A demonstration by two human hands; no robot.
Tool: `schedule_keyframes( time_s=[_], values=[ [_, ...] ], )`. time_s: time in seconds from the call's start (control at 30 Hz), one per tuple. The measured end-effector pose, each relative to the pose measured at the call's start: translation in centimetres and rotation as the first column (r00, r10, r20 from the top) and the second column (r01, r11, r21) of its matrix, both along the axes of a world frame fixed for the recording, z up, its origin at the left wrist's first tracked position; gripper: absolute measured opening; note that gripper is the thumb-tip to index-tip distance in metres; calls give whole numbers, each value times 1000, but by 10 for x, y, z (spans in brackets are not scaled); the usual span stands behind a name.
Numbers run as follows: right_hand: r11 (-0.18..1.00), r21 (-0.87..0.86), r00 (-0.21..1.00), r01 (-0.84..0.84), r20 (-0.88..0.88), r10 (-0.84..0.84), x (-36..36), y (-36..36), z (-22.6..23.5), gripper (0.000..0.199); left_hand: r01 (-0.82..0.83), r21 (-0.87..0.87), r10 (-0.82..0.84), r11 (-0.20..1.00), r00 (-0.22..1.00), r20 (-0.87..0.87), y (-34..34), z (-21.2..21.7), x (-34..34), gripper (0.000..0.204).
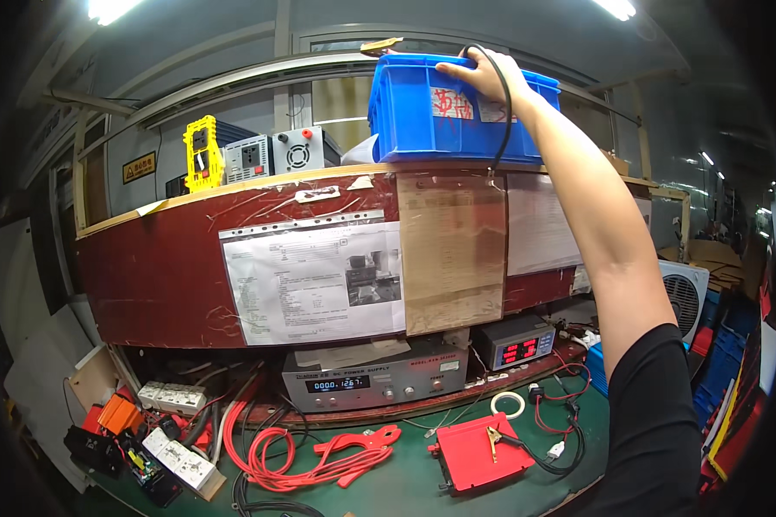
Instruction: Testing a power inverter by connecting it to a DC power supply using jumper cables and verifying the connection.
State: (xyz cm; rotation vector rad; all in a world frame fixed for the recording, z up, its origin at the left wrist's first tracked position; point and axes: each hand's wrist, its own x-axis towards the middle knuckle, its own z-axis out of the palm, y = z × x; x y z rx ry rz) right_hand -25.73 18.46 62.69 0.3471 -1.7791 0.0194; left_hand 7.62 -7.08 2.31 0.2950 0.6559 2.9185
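My right hand [485, 76] reaches up to the top rim of a blue plastic bin [422, 116] on a high wooden shelf [259, 185]. Its fingers curl over the bin's edge and around a black cable [502, 129], which loops over the hand and hangs down the bin's front. My right arm, in a black sleeve, rises from the lower right. My left hand is out of view.
Beside the bin stand a yellow socket tester [202, 153] and grey boxes [300, 149]. Below the shelf sit a grey power supply [372, 377] and a meter [516, 341]. On the green bench lie a red box [478, 451], red cables [315, 461], power strips [181, 461] and a tape roll [508, 404].
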Motion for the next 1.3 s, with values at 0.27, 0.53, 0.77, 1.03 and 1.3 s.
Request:
schedule_keyframes(
  time_s=[0.27, 0.53, 0.77, 1.03, 1.3],
  values=[
    [999, 32, 1000, 4, 28, -5, -1, 5, -4, 77, -46, -134, 34, 990, 995, -91, 12, 19, 3, 48],
    [997, 76, 999, 10, -46, -7, 6, 15, -21, 55, -167, -121, 179, 979, 979, 100, 23, 43, 20, 38],
    [992, 98, 974, -74, -206, 93, 27, 29, -34, 46, -133, -299, 139, 945, 990, 0, 26, 37, 39, 47],
    [693, 100, 686, -714, -104, 720, 137, 16, -168, 34, -70, -267, 112, 961, 983, 145, 49, 33, 37, 39],
    [314, -814, -207, -488, 458, 865, 290, -58, -537, 78, -74, -462, 257, 884, 902, 348, 60, 2, 33, 45]
  ],
)
